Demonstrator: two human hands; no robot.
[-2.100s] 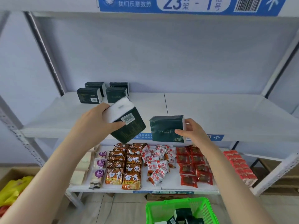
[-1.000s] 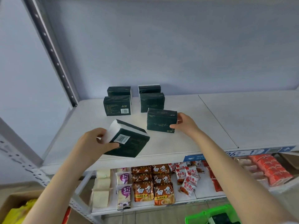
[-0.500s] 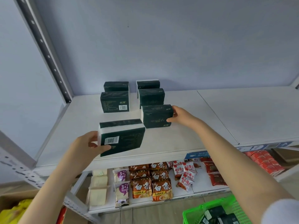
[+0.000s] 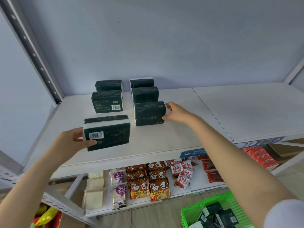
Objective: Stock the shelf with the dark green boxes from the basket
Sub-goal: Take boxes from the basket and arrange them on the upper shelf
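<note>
On the white shelf (image 4: 164, 140), the left hand (image 4: 72, 142) pinches a barcoded dark green box (image 4: 108, 134) at its left end, while the right hand (image 4: 176, 114), fingers spread, touches the front box (image 4: 150, 115) of the right-hand row.

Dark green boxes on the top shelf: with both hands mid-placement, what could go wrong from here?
1. The left hand pinches its box by one end, tilted near the shelf front; it could slip off.
2. The right hand at the third box could nudge the box behind, upsetting that column.
</note>
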